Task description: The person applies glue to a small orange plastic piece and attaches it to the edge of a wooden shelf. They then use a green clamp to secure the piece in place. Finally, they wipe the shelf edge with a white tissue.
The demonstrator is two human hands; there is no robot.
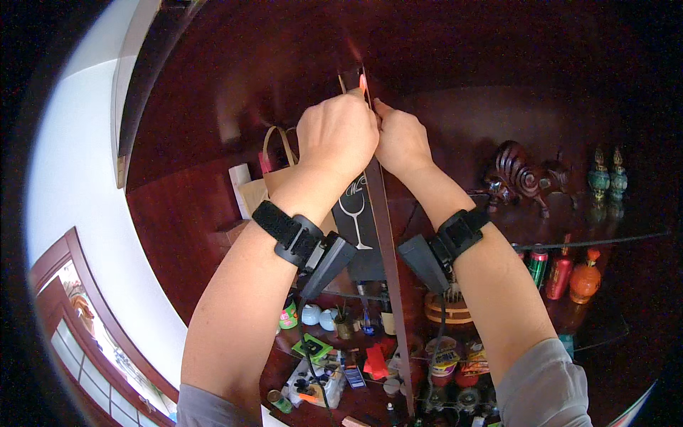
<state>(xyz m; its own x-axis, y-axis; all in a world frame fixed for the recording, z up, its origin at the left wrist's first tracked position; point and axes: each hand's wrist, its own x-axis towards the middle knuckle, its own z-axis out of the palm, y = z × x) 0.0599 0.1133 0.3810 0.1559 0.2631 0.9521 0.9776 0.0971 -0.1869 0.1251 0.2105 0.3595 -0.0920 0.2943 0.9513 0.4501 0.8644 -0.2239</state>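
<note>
both closed tight on the top of a tall dark box [358, 213]: left grip [339, 135] beside right grip [400, 141], box hanging below them.

Both hands [370, 139] raised, fingers curled

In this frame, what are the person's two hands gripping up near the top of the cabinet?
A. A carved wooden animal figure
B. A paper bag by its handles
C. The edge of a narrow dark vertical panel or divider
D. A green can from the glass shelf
C: both the left hand and the right hand are closed around the top of the narrow dark vertical panel, while the carved figure and paper bag sit untouched on the shelf.
</note>
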